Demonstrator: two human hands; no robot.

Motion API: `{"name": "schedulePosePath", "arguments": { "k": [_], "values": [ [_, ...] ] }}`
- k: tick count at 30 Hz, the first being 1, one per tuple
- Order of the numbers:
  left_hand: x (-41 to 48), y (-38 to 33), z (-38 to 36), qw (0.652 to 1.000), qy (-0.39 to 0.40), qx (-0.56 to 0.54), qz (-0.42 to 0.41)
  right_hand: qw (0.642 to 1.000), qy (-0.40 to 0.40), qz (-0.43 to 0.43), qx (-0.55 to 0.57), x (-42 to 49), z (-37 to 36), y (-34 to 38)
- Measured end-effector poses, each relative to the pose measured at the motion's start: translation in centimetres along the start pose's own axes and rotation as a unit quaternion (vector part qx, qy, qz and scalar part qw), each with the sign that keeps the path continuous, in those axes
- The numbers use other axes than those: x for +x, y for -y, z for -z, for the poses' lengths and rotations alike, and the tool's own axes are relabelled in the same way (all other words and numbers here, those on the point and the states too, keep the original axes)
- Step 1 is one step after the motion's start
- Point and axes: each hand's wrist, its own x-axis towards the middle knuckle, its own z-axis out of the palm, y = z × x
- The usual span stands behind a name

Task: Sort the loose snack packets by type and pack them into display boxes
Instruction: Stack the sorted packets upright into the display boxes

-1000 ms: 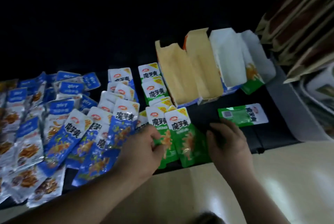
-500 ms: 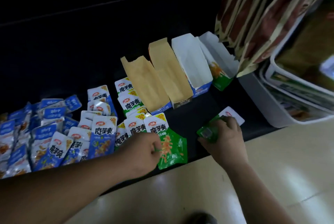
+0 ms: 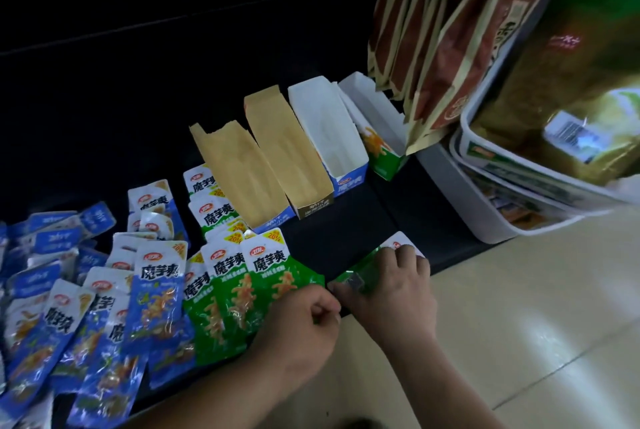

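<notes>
Heaped overlapping at left: blue packets point(image 3: 156, 293). Fanned face up beside them: green packets point(image 3: 239, 290), the nearest pinched at its corner by the left hand point(image 3: 301, 321). Lying apart to the right, one stray packet point(image 3: 356, 276) (green, back side up), gripped in the right hand point(image 3: 394, 290). Ranged behind, side by side: four open boxes point(image 3: 294, 151).

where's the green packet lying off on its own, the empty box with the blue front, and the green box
green packet point(image 3: 360, 267): head view, on its bare green middle.
blue-fronted box point(image 3: 348, 182): head view, on its blue front panel.
green box point(image 3: 384, 163): head view, on its green front end.
</notes>
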Motion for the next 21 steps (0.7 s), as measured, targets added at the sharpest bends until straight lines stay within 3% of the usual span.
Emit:
{"name": "schedulePosePath", "arguments": {
  "k": [7,9,11,13,16,18,21],
  "values": [
    [0.7,-0.1,2.5,1.000,-0.006,0.003,0.000,0.996,0.040,0.069,-0.028,-2.3,-0.9,0.7],
    [0.7,-0.3,3.1,1.000,0.008,0.004,0.002,0.995,0.048,0.079,0.033,-2.8,-1.1,-0.3],
    [0.7,-0.5,3.6,1.000,0.012,-0.002,0.007,0.983,-0.002,0.049,0.176,-3.2,0.2,-0.5],
    [0.8,-1.1,4.0,0.999,0.019,-0.038,0.030,0.940,-0.039,-0.003,0.338,-3.3,2.1,0.3],
    [1.1,-3.0,4.5,0.974,0.070,-0.195,0.096,0.870,-0.042,-0.050,0.489,-3.4,4.9,2.6],
    [1.6,-4.3,5.1,0.945,0.087,-0.293,0.113,0.784,0.009,-0.143,0.604,-3.4,5.6,4.1],
    [2.6,-4.8,6.3,0.937,0.012,-0.327,0.120,0.675,0.094,-0.247,0.689,-3.3,5.3,5.5]
  ]
}}
